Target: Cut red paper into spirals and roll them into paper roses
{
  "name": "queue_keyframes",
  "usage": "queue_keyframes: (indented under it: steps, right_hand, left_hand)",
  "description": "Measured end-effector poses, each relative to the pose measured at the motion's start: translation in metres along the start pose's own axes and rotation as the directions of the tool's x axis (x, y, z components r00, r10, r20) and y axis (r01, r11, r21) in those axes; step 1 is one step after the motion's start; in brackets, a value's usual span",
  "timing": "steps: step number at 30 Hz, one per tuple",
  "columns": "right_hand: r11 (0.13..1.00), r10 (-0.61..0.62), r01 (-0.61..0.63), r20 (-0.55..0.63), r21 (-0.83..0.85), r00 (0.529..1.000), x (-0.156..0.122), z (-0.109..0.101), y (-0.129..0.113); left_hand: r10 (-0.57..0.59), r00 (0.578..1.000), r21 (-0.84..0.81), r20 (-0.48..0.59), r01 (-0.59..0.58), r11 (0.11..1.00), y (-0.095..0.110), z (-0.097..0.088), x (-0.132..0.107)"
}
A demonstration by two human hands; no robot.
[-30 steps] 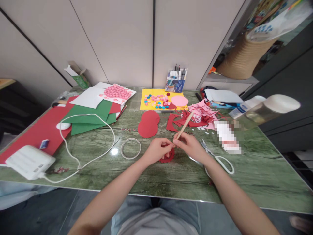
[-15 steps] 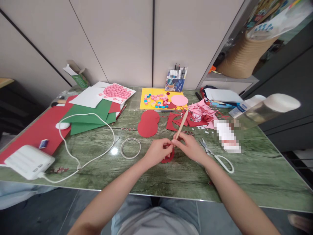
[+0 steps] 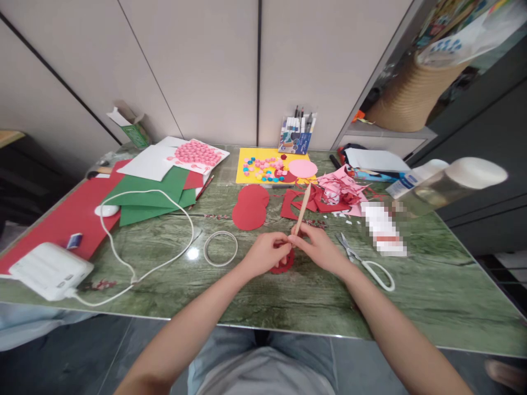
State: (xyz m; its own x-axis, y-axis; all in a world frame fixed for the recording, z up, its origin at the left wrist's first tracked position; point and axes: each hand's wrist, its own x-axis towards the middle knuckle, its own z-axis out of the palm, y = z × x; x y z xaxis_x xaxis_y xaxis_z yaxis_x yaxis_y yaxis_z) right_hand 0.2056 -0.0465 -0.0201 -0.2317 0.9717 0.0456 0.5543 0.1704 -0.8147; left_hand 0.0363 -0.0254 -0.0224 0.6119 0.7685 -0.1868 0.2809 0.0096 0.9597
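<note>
My right hand (image 3: 320,248) is closed around a flat, pale wooden stick (image 3: 303,206) with a pointed upper end, tilted up and away from me. My left hand (image 3: 269,253) is pinched, its fingertips meeting those of my right hand. Beneath the left fingers shows a piece of red paper (image 3: 284,266), mostly covered; the exact spot where the fingers grip it is hidden. White-handled scissors (image 3: 364,263) lie partly open to the right of my right hand. Left of my left hand rests a roll of tape (image 3: 220,249). Red paper circles (image 3: 249,211) overlap just beyond the hands.
A yellow sheet (image 3: 242,174) bears small coloured pieces and a pink oval (image 3: 303,168). Red and pink paper scraps (image 3: 340,189) pile up at right. Green paper (image 3: 144,192), a white charger (image 3: 51,271) and its looped cable occupy the left. A clear container (image 3: 453,186) stands far right.
The wooden stick has turned a little, its tip shifting left and more upright. Both hands stay in nearly the same place.
</note>
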Motion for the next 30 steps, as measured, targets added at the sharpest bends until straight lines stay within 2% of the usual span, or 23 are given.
queue_keyframes:
  steps: [30]
  right_hand:
    - [1.000,-0.003,0.003,-0.003,-0.008,1.000,-0.0017,-0.0059,-0.0055]
  left_hand:
    - [-0.024,0.999,-0.104,0.048,0.029,0.994,-0.0008,-0.0010,0.0013]
